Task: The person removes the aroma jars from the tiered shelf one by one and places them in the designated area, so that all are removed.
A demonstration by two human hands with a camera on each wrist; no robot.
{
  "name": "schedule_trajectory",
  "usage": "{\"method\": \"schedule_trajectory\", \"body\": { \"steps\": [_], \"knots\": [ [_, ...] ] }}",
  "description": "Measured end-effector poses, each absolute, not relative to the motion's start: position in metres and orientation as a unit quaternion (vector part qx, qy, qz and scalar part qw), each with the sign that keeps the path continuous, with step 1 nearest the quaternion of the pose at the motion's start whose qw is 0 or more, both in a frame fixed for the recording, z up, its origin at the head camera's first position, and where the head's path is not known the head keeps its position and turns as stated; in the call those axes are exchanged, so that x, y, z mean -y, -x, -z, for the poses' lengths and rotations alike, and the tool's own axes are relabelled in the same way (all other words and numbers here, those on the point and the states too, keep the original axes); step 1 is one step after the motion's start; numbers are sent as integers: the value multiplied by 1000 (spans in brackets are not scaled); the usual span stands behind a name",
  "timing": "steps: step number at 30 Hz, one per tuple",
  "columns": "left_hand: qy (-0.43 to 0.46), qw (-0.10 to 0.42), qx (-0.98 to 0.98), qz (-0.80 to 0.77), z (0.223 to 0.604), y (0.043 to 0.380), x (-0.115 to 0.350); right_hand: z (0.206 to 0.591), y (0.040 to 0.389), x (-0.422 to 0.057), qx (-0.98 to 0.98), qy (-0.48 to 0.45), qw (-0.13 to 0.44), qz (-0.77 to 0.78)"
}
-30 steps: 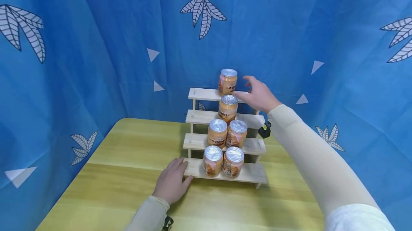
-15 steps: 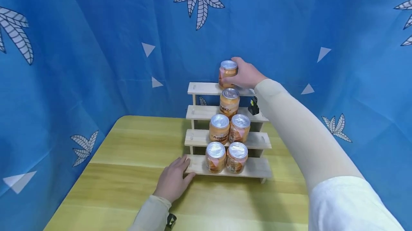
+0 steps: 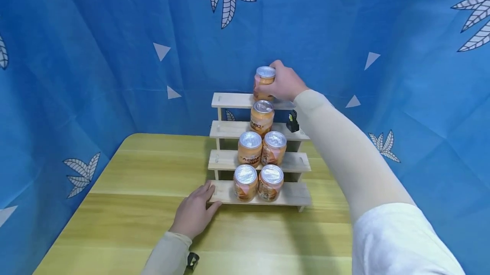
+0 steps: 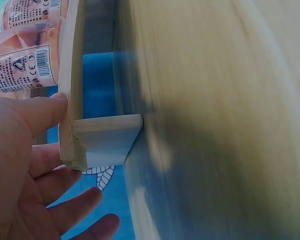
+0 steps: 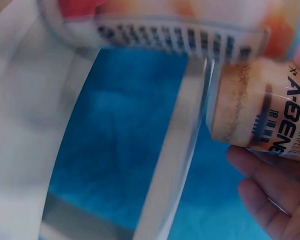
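Observation:
A four-tier wooden step rack [image 3: 233, 101] bears orange jars with ribbed silver lids, labelled A-BEN in part. On its top tier my right hand [image 3: 286, 82] grips the single jar [image 3: 261, 80], thumb in front and fingers behind. That jar [image 5: 262, 110] shows close up in the right wrist view, with fingers around it. My left hand [image 3: 193, 211] rests at the left end of the lowest board. In the left wrist view, the thumb and index finger of the left hand [image 4: 20, 165] touch the board [image 4: 70, 75], while the other fingers spread loosely past its end.
One jar [image 3: 262, 118] stands on the second tier. Two jars [image 3: 250, 149] share the third tier, and two more jars [image 3: 245, 183] stand on the lowest. The rack sits on a yellow wooden table [image 3: 126, 211]. A blue patterned curtain [image 3: 306, 19] hangs close behind.
My right hand has moved left from beside the top jar and now grips it. The left hand stays at the rack's lower left end. The head view has shifted a little.

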State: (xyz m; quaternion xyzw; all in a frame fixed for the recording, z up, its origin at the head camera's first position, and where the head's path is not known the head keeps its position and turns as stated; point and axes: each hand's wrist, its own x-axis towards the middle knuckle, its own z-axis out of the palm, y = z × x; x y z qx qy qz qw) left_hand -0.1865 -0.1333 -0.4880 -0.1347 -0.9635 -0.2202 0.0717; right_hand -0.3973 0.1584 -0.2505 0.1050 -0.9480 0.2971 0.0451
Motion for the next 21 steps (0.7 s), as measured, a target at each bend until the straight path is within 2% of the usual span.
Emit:
{"method": "schedule_trajectory", "body": {
  "steps": [11, 21],
  "knots": [
    [127, 51, 967, 217, 486, 186, 136, 235, 369, -207, 955, -95, 47, -278],
    [129, 46, 967, 215, 483, 187, 133, 250, 324, -271, 964, -96, 49, -241]
  ]
}}
